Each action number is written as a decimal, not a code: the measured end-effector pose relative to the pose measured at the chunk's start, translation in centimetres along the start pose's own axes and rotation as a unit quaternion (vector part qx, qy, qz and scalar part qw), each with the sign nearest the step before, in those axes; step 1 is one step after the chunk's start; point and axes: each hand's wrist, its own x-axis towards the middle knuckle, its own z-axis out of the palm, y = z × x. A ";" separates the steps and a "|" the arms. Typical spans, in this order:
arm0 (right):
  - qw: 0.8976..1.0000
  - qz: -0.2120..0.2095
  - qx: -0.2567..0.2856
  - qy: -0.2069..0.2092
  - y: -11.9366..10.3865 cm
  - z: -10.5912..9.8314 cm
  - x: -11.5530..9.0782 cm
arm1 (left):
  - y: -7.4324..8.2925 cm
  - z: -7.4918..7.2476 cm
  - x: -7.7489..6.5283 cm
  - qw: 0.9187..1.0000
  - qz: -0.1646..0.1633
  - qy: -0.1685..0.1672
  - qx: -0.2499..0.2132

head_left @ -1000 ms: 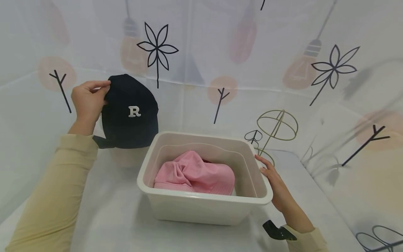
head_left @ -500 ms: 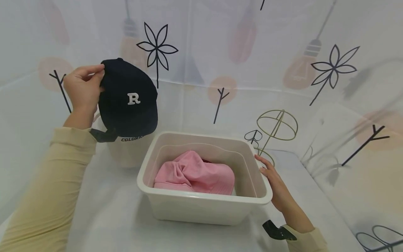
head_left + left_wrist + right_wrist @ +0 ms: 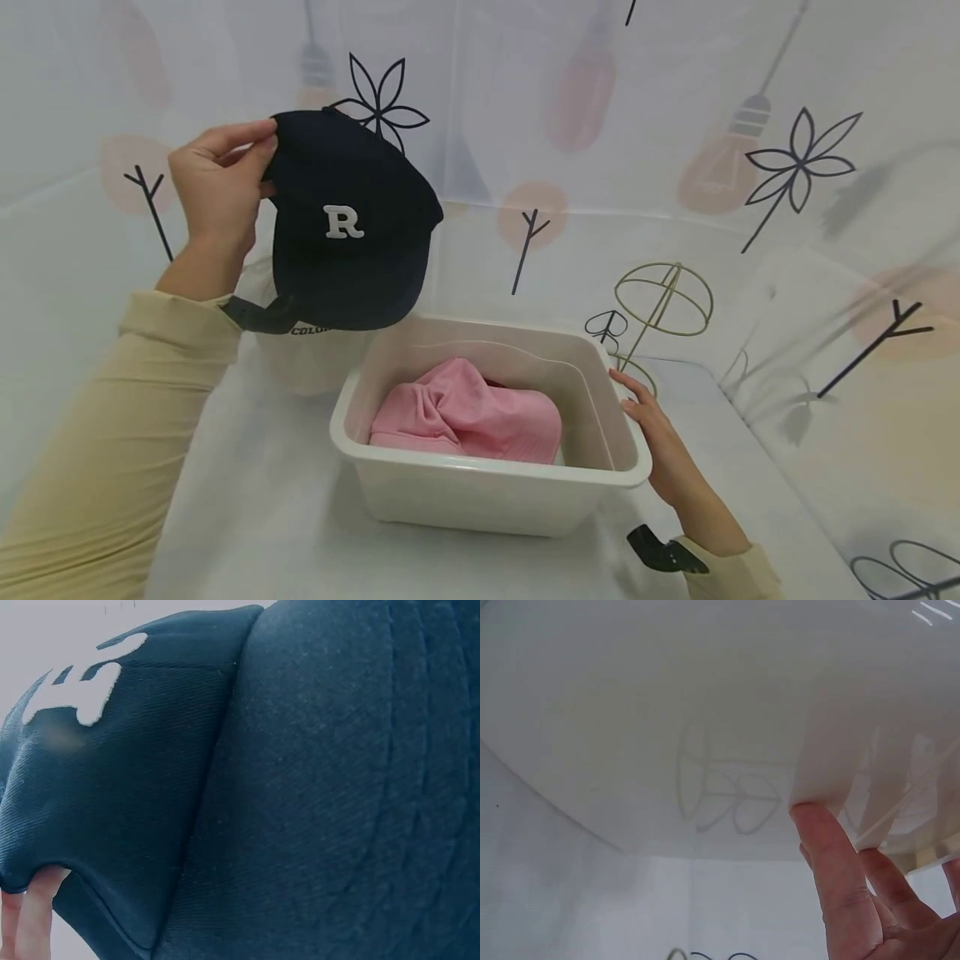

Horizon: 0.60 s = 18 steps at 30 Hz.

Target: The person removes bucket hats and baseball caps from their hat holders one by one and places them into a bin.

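Observation:
A dark navy baseball cap [image 3: 352, 175] with a white letter R hangs in the air at the left of the head view. Its upper left edge is pinched between the thumb and fingers of my left hand [image 3: 225, 179]. The cap fills most of the left wrist view, where fingertips [image 3: 37, 907] show at its lower left edge. A pink cap [image 3: 465, 412] lies crumpled inside a cream plastic basin [image 3: 480, 500]. Against the basin's right side rests my right hand [image 3: 660, 442]; its fingers look fairly straight and touch the outer wall in the right wrist view.
Behind the navy cap, a pale cap [image 3: 307, 358] with dark lettering is partly hidden. A gold wire stand [image 3: 660, 300] stands beyond the basin's right corner. A patterned cloth backdrop [image 3: 465, 108] hangs behind the white table surface [image 3: 255, 500].
My left hand has raised the navy cap off the pale one, then carried it to the right, over the basin's back left corner. My right hand has stayed at the basin.

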 end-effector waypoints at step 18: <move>1.000 -0.012 0.001 -0.009 0.1 0.2 0.0 | -0.1 4.1 -3.6 0.987 0.083 -0.138 -0.021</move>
